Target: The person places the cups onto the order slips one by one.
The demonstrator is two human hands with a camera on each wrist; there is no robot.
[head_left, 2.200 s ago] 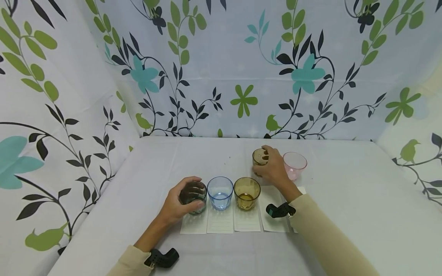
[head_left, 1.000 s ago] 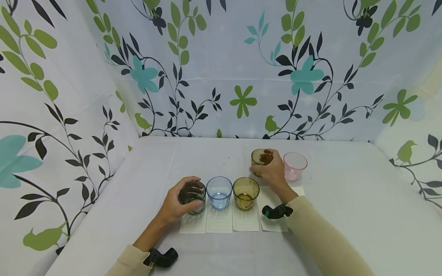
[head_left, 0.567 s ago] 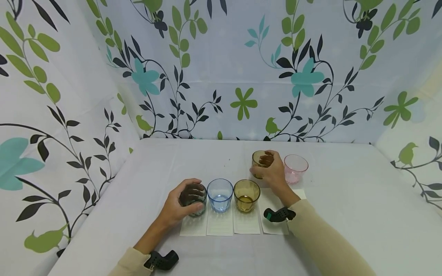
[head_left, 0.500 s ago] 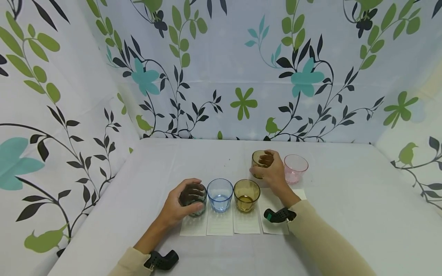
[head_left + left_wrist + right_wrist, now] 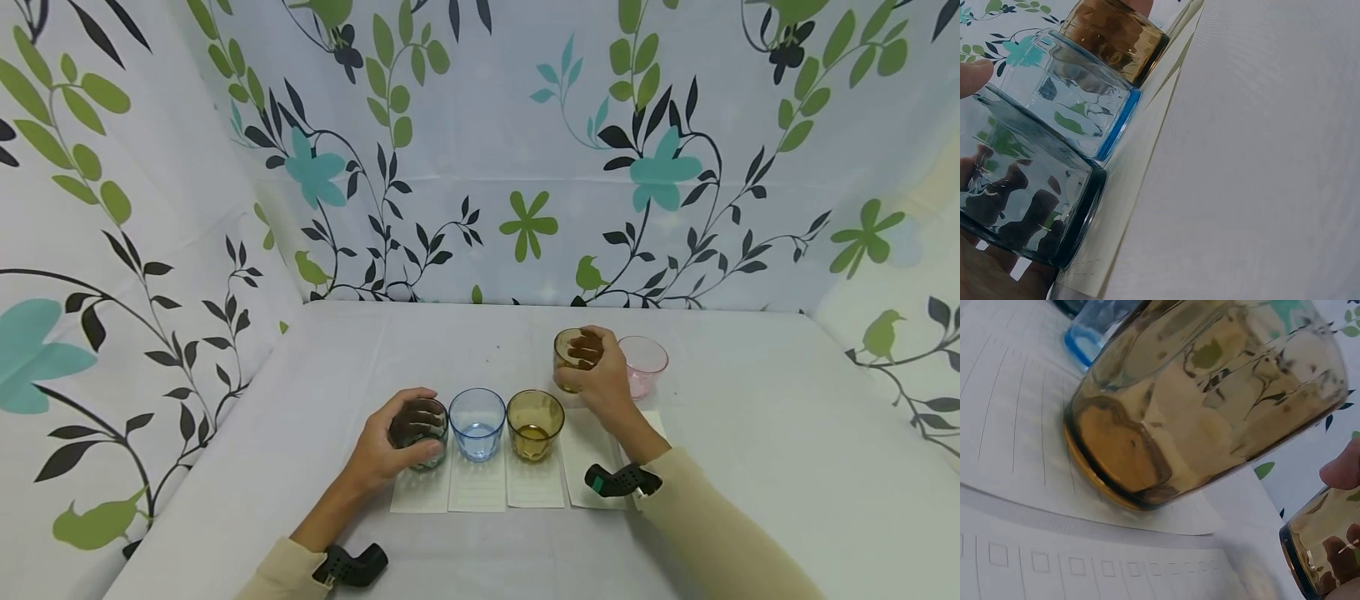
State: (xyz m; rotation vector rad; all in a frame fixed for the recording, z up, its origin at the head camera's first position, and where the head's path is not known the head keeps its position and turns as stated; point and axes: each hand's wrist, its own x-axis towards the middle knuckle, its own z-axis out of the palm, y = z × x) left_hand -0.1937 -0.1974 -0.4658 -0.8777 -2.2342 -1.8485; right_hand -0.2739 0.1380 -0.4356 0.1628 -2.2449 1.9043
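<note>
My left hand (image 5: 378, 446) grips a smoky grey glass (image 5: 437, 419) that stands at the left end of a row; its fingers show through the wall in the left wrist view. Touching it is a blue glass (image 5: 477, 433), then an amber glass (image 5: 535, 433), which looms large in the right wrist view. Behind the row, my right hand (image 5: 611, 383) holds a brownish glass (image 5: 566, 354) from its right side, thumb in front. Whether its base touches the table, I cannot tell. A pink glass (image 5: 645, 371) stands just right of that hand, partly hidden by it.
Several pale paper slips (image 5: 536, 492) lie side by side under and beside the front row, one (image 5: 588, 433) below my right wrist. White cloth covers the table (image 5: 765, 433). A leaf-patterned curtain (image 5: 450, 167) hangs behind and at both sides.
In the last half second my right hand and the brownish glass have shifted slightly right, toward the pink glass. My left hand stays on the grey glass, and the front row has not moved.
</note>
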